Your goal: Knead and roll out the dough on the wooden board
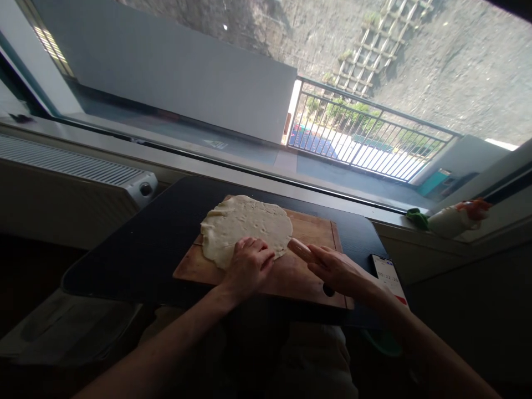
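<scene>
A wide, pale sheet of rolled dough [245, 221] lies over the left part of a wooden cutting board [316, 227]. Its outline is uneven, with wrinkles along the left side. My left hand [253, 260] is on the near edge of the dough, fingers bent and close together against it. My right hand [334, 269] grips a wooden rolling pin [301, 249] over the right half of the board. The pin's exposed end points left and comes close to the dough's right edge; the rest is hidden in my hand.
The board rests on a dark table [137, 244]. A phone [388, 277] showing a timer lies at the table's right edge. Behind are a windowsill [233, 172], a radiator [83, 166] on the left and a white pot [451, 221] on the right.
</scene>
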The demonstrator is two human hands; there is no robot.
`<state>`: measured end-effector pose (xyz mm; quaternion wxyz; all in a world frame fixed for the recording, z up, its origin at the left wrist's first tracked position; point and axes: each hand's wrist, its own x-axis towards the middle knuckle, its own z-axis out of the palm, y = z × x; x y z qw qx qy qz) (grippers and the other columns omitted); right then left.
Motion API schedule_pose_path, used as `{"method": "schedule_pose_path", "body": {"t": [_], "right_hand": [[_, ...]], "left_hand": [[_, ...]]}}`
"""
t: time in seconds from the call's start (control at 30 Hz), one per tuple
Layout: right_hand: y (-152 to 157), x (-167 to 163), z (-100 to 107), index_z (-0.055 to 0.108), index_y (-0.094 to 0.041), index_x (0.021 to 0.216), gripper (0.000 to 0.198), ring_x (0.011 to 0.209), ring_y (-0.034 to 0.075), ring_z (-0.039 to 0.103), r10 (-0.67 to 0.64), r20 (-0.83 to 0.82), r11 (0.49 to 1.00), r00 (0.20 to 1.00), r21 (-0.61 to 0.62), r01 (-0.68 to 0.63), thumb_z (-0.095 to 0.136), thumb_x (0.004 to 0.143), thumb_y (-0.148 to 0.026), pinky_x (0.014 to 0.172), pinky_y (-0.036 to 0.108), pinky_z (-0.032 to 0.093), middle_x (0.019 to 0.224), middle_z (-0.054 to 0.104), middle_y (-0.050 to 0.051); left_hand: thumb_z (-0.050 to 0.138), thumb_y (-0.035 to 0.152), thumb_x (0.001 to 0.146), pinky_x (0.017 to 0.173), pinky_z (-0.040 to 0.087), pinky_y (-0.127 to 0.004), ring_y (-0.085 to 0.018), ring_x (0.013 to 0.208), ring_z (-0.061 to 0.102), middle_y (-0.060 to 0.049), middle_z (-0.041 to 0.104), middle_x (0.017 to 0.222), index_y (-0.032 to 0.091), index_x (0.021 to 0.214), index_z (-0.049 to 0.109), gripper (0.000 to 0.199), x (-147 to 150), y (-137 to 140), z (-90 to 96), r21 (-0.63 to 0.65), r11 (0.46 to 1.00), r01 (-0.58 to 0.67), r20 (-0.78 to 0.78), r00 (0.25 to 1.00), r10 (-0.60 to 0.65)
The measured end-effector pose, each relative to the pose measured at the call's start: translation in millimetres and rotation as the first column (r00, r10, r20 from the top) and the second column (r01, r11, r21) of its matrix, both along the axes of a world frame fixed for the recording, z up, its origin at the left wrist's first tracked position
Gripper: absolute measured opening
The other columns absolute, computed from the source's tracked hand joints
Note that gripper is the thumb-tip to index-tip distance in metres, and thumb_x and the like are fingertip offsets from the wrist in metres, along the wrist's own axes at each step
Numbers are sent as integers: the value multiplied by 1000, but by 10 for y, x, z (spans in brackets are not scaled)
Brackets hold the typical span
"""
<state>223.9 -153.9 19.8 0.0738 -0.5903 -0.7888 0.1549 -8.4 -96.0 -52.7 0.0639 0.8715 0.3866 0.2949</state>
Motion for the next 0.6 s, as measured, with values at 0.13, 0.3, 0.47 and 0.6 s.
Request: {"method": "schedule_pose_path", "body": {"t": [0.13,0.3,0.47,0.6], "right_hand": [[16,-93,13,46,-32,130,41,76,14,56,28,52,999,998,-34,-26,44,90,-27,62,22,36,96,61,2],[55,-219,76,30,-40,141,54,88,15,58,54,101,998,993,-26,-52,42,91,-24,71,21,39,106,61,1],[48,-237,172,27,-45,141,56,88,16,59,13,153,1000,988,-4,-13,45,91,-28,69,22,39,108,60,1],[161,-310,320,45,-38,131,43,86,17,59,-5,269,999,963,34,-5,50,89,-29,66,24,36,100,63,2]], "left_hand": [[52,20,85,102,26,-47,-20,95,50,-2,61,94,25,91,68,17,3,-20,-15,2,1000,-12,10,1000,12],[52,18,85,105,21,-50,-21,96,50,-2,60,93,25,91,68,19,-5,-48,-4,9,1000,-14,16,1000,14],[51,19,85,106,22,-50,-21,96,50,-3,60,92,24,95,66,19,-8,-69,33,10,1000,-9,3,1000,9],[52,19,84,106,22,-51,-22,95,50,-4,61,90,23,87,66,15,-11,-66,27,25,1000,-9,11,1000,9]]}}
